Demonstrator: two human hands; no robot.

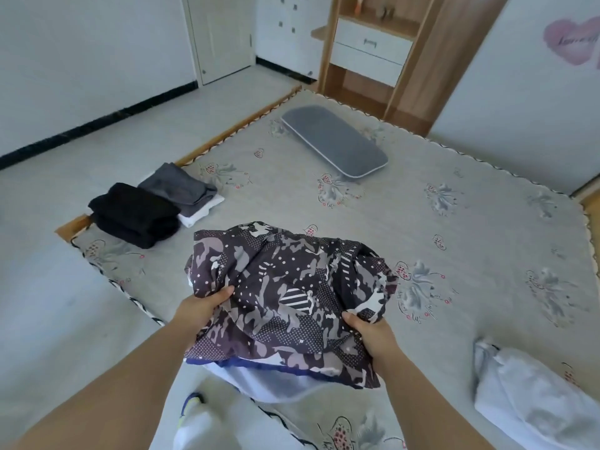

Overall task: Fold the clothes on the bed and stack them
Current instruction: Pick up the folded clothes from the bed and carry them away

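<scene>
**Both hands on the patterned garment at the near edge of the bed**

I see both hands out in front of me, each grasping the same camouflage-patterned garment (285,297). My left hand (203,305) pinches a bunch of the cloth at its left side, thumb on top. My right hand (371,331) grips the right side, fingers curled under the fabric and thumb over it. The garment is dark with grey and white blotches, dots and a striped patch. It is crumpled and bunched, not flat, and it is held over the near edge of the bed (422,222). A blue hem and a pale lining show along its lower edge.

On the bed's far left corner I see a folded black garment (134,214). Just beside it, touching, a folded grey garment (178,188) lies on top of a folded white one (203,209). A light grey piece of clothing (532,394) lies loose and unfolded at the near right of the bed.

A flat grey cushion (334,141) rests near the head of the bed. A wooden shelf unit with white drawers (373,43) stands behind it.
</scene>
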